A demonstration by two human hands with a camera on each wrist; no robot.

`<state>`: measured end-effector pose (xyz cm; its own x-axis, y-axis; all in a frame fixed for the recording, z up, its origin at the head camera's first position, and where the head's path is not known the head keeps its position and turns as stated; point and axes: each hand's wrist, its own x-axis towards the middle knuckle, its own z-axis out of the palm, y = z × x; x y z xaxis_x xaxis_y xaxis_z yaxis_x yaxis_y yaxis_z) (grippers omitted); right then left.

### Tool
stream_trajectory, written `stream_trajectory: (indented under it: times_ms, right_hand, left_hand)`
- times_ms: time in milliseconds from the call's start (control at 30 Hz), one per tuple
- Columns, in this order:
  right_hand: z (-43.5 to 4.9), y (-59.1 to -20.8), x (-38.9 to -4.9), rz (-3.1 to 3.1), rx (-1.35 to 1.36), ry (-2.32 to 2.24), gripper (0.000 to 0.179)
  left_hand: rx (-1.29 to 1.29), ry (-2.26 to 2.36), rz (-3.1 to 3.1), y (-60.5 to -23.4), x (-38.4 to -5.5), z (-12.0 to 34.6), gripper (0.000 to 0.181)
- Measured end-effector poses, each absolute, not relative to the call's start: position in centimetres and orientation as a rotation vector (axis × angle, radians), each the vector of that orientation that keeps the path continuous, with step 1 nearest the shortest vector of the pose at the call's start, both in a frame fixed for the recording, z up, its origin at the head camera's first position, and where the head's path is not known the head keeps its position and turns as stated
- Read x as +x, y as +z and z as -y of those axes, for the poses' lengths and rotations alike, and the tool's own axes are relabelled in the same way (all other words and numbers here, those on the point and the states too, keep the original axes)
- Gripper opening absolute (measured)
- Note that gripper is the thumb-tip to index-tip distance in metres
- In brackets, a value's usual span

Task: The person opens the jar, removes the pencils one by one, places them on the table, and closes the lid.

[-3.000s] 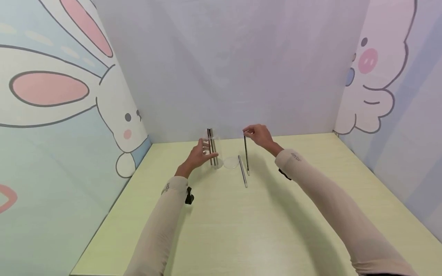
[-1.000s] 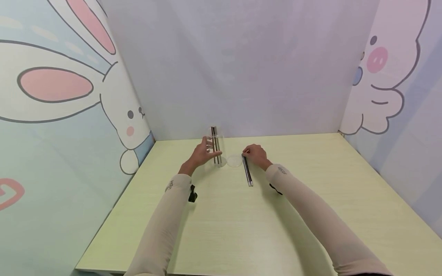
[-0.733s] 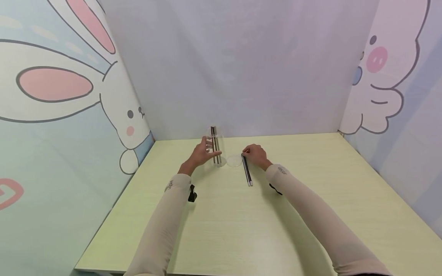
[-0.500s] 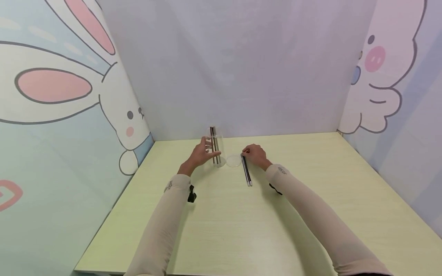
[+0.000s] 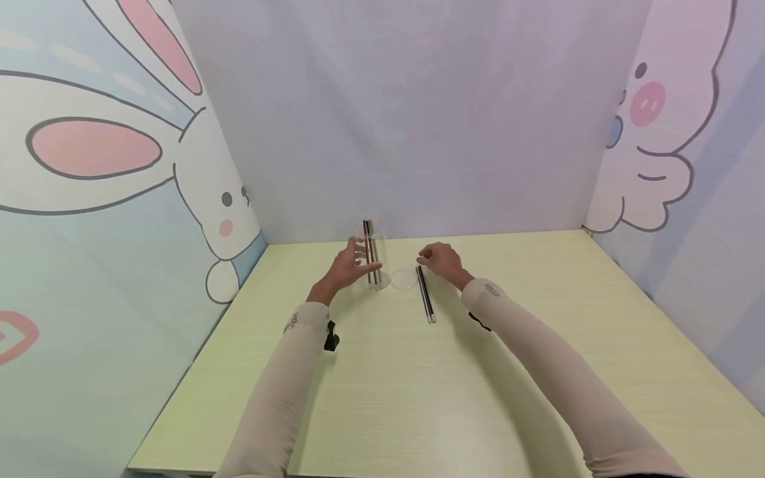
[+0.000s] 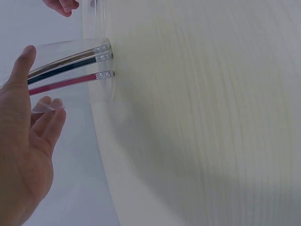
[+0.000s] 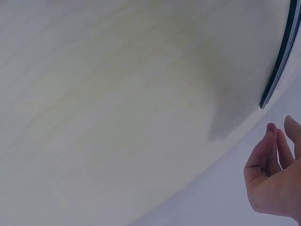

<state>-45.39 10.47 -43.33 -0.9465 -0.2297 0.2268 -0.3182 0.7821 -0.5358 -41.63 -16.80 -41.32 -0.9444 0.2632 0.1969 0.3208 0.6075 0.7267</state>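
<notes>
My left hand [image 5: 346,267] grips a clear plastic cylinder [image 5: 383,249] standing upright near the back of the table, thumb on one side and fingers on the other. Inside it stand a red pencil [image 6: 66,84], a dark pencil [image 6: 70,69] and a brown pencil [image 6: 70,59], metal-banded ends down. Two more pencils, a dark pencil [image 7: 282,52] and a blue-grey pencil [image 5: 424,297], lie side by side on the table. Just beyond their far ends hovers my right hand [image 5: 443,259], fingers bent, thumb apart from them, nothing held.
Between the cylinder and the lying pencils, a clear round disc [image 5: 404,279] lies on the pale wooden table [image 5: 382,398]. A grey backdrop [image 5: 418,133] rises behind the table's far edge. Cartoon-printed panels [image 5: 119,279] stand at both sides.
My right hand lowered the dark pencil beside the blue-grey one, let go of it, and has risen slightly away. The left hand keeps its grip on the cylinder.
</notes>
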Motion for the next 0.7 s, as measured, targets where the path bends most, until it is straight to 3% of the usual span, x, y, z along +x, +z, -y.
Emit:
stream_trajectory:
  times_ms: [700]
  right_hand:
    - [-8.7,-35.4,-45.3,2.718,0.605,0.85,0.03]
  left_hand:
    - [-0.483,-1.254,2.76,-41.2,-41.6,16.8,0.078]
